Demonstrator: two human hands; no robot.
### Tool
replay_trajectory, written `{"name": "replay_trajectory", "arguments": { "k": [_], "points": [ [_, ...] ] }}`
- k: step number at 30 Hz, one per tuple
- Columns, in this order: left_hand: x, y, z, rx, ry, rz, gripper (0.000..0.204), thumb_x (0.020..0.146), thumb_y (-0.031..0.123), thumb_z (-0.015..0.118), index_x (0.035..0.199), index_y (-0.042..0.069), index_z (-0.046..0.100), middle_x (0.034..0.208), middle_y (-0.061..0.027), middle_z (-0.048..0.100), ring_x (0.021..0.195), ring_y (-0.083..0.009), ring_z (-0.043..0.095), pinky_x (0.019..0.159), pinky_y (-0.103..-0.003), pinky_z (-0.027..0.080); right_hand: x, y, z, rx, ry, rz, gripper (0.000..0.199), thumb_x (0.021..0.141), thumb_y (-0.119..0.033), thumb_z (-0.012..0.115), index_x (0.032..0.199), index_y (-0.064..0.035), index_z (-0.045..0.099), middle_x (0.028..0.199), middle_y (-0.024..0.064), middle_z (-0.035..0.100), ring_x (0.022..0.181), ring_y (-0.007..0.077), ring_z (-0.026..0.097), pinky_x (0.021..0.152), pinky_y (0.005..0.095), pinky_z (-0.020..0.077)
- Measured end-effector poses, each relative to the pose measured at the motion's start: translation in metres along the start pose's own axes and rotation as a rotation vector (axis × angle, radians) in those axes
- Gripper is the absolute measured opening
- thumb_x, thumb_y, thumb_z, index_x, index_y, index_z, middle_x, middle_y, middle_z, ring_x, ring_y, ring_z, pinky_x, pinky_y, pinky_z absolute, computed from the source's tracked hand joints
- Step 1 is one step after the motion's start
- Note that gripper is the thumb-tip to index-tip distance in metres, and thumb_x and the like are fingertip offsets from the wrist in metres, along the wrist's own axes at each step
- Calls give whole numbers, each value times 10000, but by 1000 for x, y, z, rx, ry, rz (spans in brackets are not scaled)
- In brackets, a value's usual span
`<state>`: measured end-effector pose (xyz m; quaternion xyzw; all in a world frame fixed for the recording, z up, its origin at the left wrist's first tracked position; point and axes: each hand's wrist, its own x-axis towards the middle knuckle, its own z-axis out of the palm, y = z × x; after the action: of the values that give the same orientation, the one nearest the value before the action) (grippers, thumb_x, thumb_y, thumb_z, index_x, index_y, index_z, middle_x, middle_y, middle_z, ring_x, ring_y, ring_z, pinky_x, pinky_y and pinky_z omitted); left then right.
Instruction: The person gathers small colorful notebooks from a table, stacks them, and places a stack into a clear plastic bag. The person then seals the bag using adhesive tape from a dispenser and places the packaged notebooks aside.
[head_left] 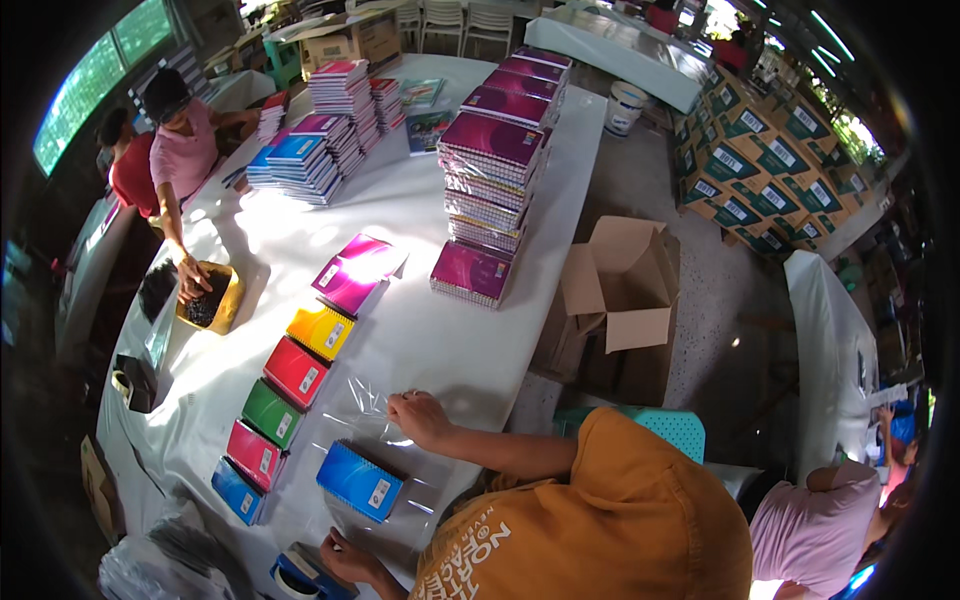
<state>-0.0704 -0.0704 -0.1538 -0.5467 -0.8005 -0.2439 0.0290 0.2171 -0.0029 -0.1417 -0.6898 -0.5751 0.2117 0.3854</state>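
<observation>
So a blue notebook (361,481) is laid flat at the bottom middle of the frame, on the white counter (490,350), with clear plastic film (356,398) spread around it. The right hand (418,415) is held just above the notebook in the frame, right by the film. Its fingers are curled in, but whether any film is pinched can't be made out. The left hand (345,560) is held low at the bottom edge, near a blue tape dispenser (300,575). Those fingers look loosely bent; how far they're open, or if anything's gripped, can't be told at this size.

Left of the notebook, a slanting row is lined up: blue (237,492) at the bottom, then pink, green, red, yellow and purple (358,270) at the top, all spiral-bound. A tall stack of purple notebooks (490,150) is piled at upper centre, and more piles of books (300,160) are set at upper left. Over there a yellow tub (232,300) of small dark bits is being reached into by a co-worker's hand (195,278). On the floor right of the counter, an open cardboard box (638,330) is parked, with sealed cartons (770,165) heaped at upper right.
</observation>
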Motion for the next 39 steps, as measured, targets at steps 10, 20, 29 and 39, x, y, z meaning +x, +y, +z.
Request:
{"name": "replay_trajectory", "arguments": {
  "k": [10, 20, 29, 39],
  "points": [
    [-1, 20, -7, -134, 36, -67, 112, 828, 162, 652, 829, 50, 643, 767, -111, 567, 727, -298, 569, 648, -375, 466, 12, -22, 3, -56, -128, 129, 90, 861, -142, 505, 865, -62, 546, 791, 190, 616, 754, 384, 602, 664, 480, 475],
    [16, 55, -52, -726, -535, -423, 240, 871, 184, 639, 976, -24, 580, 810, -114, 670, 636, -146, 641, 592, -246, 498, 17, -47, -23, 391, -325, 255, 225, 868, -181, 605, 1015, -10, 593, 733, 103, 645, 619, 173, 650, 594, 309, 506],
    [29, 35, -53, -728, -636, -106, 237, 780, 213, 724, 718, 35, 581, 966, -92, 598, 968, -189, 570, 824, -304, 432, 21, -57, -36, 266, -466, 175, 226, 816, -208, 669, 887, 5, 654, 781, 125, 645, 674, 168, 630, 621, 296, 492],
    [28, 61, -28, -912, -608, 45, 203, 770, 126, 687, 668, 80, 518, 1504, -162, 224, 1405, -324, 169, 1100, -452, 171, 9, -45, -5, 447, -454, -167, 254, 808, -192, 650, 673, 8, 571, 1284, 252, 505, 1214, 314, 489, 925, 346, 401]
  ]
}}
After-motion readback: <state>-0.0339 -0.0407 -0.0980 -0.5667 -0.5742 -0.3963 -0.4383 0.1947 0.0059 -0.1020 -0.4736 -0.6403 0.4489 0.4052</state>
